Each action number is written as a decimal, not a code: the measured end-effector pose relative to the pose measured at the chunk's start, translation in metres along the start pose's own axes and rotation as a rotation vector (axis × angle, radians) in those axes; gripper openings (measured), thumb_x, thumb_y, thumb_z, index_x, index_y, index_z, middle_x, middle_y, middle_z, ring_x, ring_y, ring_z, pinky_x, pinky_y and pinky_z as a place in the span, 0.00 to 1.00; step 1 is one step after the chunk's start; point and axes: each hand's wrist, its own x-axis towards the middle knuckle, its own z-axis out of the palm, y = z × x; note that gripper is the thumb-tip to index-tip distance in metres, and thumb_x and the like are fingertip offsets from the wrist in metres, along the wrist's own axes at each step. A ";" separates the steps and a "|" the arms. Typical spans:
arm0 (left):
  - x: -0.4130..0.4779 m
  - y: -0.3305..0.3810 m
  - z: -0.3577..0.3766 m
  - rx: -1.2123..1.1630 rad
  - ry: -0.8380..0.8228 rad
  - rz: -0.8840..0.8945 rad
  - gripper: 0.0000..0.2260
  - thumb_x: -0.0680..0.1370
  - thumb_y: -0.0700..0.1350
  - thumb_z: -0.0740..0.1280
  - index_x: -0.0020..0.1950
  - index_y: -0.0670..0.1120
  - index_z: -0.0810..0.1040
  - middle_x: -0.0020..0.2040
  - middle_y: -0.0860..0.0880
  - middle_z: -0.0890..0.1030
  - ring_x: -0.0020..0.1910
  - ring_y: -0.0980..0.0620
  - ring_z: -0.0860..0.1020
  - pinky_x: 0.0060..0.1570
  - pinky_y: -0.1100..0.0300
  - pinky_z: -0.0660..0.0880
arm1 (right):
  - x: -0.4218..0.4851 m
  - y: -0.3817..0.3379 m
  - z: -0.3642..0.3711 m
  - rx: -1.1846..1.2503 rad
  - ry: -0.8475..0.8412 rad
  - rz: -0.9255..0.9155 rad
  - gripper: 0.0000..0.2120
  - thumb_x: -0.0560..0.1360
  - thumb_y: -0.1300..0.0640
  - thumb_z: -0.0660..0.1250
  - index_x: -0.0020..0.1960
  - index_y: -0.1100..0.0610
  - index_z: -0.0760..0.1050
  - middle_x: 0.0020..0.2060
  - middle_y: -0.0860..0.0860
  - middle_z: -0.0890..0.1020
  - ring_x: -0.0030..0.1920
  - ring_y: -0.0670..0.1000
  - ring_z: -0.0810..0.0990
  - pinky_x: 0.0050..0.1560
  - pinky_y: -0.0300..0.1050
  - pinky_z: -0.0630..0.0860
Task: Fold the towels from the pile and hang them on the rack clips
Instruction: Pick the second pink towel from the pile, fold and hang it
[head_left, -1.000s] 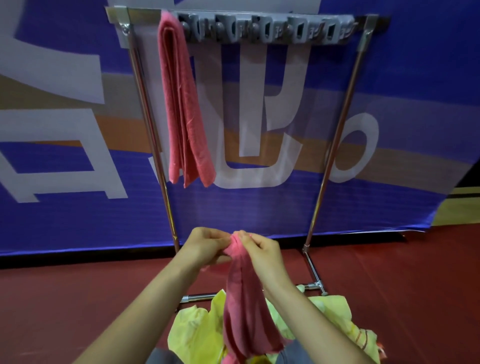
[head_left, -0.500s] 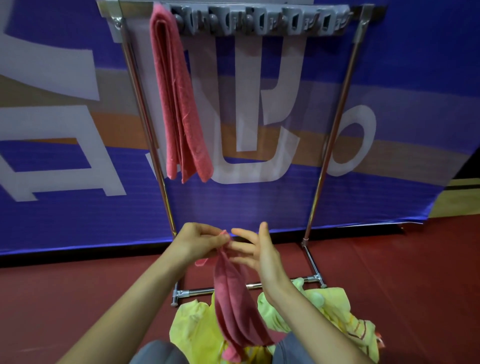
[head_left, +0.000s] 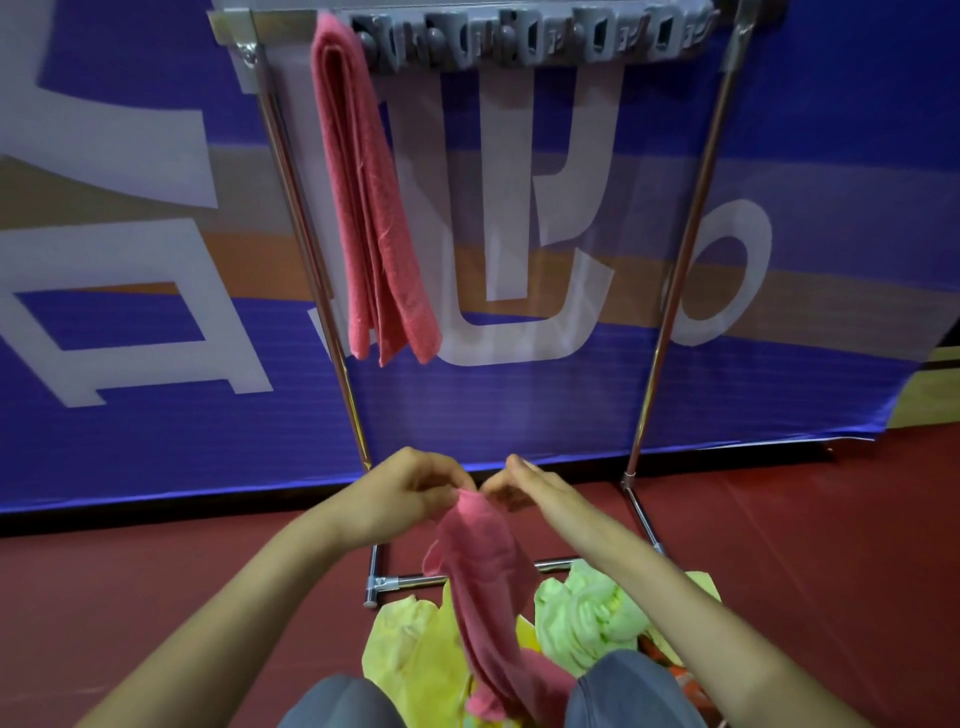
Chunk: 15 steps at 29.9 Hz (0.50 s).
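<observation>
A pink towel (head_left: 488, 582) hangs bunched from its top edge over the pile. My left hand (head_left: 410, 488) pinches that top edge. My right hand (head_left: 530, 486) is at the same edge with its fingers curled toward it; its grip is hard to make out. Below lies the pile of yellow (head_left: 415, 654) and light green towels (head_left: 587, 618) on the floor. A folded pink towel (head_left: 369, 218) hangs from the leftmost clip of the grey clip bar (head_left: 535, 39) atop the metal rack (head_left: 685, 249).
The rack's base tubes (head_left: 410, 579) lie on the red floor (head_left: 156, 582) just beyond the pile. A blue banner (head_left: 156, 415) stands right behind the rack. My grey-clad knees (head_left: 623, 686) flank the pile at the bottom edge.
My right hand let go of the towel's top, opened, and has come back to the edge. The towel now hangs lower and looser from my left hand.
</observation>
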 end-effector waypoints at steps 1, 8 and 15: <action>-0.001 0.000 -0.002 0.017 -0.003 0.013 0.10 0.77 0.35 0.60 0.45 0.46 0.79 0.43 0.40 0.81 0.41 0.51 0.76 0.48 0.54 0.75 | 0.000 -0.001 -0.001 -0.009 -0.028 -0.005 0.19 0.80 0.53 0.49 0.47 0.55 0.78 0.45 0.46 0.74 0.44 0.32 0.74 0.49 0.24 0.67; -0.007 0.005 -0.012 0.036 0.021 0.027 0.12 0.77 0.35 0.60 0.42 0.49 0.78 0.39 0.45 0.79 0.37 0.55 0.74 0.40 0.64 0.71 | 0.002 0.001 -0.008 -0.251 -0.193 -0.078 0.10 0.72 0.58 0.68 0.38 0.44 0.73 0.60 0.44 0.65 0.67 0.45 0.62 0.68 0.39 0.57; -0.013 0.003 -0.027 0.051 0.079 0.009 0.11 0.76 0.33 0.60 0.42 0.45 0.79 0.41 0.43 0.81 0.41 0.51 0.77 0.48 0.53 0.76 | 0.001 0.022 -0.017 -0.199 -0.130 -0.071 0.10 0.70 0.64 0.70 0.37 0.51 0.74 0.51 0.44 0.72 0.47 0.31 0.73 0.53 0.27 0.67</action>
